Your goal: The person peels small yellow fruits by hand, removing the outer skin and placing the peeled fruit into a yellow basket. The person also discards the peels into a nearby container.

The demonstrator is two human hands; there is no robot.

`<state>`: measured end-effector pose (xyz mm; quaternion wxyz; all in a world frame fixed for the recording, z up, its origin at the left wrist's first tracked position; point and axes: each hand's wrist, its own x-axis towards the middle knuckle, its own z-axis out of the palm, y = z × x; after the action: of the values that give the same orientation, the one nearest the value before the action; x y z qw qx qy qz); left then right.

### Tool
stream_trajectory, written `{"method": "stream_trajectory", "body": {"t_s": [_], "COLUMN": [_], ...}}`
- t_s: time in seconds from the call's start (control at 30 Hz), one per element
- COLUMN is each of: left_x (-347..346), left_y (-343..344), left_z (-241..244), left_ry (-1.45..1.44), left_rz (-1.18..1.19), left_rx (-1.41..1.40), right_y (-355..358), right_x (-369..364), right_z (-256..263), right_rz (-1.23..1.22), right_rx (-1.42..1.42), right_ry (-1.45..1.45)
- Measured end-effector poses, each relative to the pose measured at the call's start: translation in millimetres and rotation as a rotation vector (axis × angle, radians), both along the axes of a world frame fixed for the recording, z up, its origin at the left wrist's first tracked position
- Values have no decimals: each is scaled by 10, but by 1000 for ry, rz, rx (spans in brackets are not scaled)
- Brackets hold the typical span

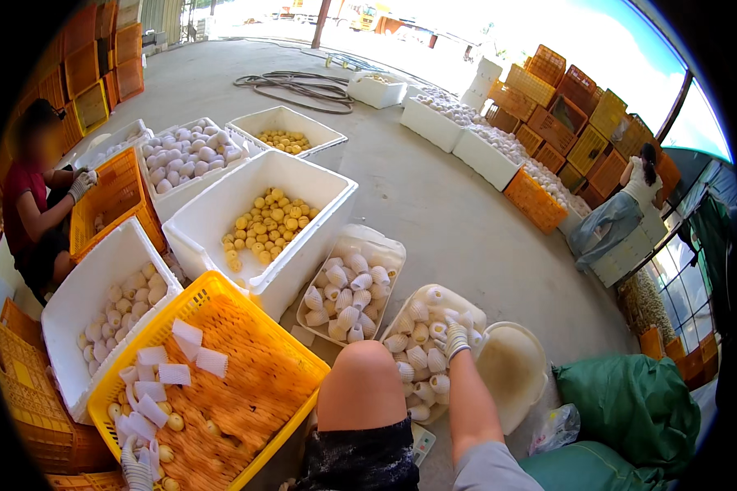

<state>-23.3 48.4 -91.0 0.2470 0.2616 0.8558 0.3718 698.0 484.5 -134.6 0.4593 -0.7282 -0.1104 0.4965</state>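
Observation:
My right hand (457, 340), in a pale knit glove, reaches into a white tub (480, 310) of fruits in foam net sleeves (419, 356). Its fingers lie against sleeved fruits; whether they grip one is not plain. My left hand (136, 469), also gloved, is at the bottom left, over the near corner of a yellow plastic crate (282, 423). Loose white foam net sleeves (150, 391) and round yellow fruits (175, 421) lie close around it, and its fingers are partly hidden. Orange netted padding (245, 374) covers most of the crate.
Another white tub (399, 251) of sleeved fruits stands beyond my knee. Foam boxes (338, 190) hold yellow fruits. Two other people work at left and right. At right are a lid-like tub (516, 374) and green sacks (629, 405). A hose (295, 86) lies coiled on the floor.

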Motion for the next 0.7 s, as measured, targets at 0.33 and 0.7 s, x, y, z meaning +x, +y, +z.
{"method": "stream_trajectory", "body": {"t_s": [0.33, 0.7], "left_x": [-75, -265], "left_y": [-49, -585], "left_z": [949, 1530], "left_ry": [-225, -193], "left_rz": [209, 370], "left_rx": [444, 833], "right_y": [253, -1928], "right_x": [-537, -4946], "right_z": [771, 1626], "right_rz": [256, 1850], "right_rx": [433, 1102], "right_ry": [-164, -672]}}
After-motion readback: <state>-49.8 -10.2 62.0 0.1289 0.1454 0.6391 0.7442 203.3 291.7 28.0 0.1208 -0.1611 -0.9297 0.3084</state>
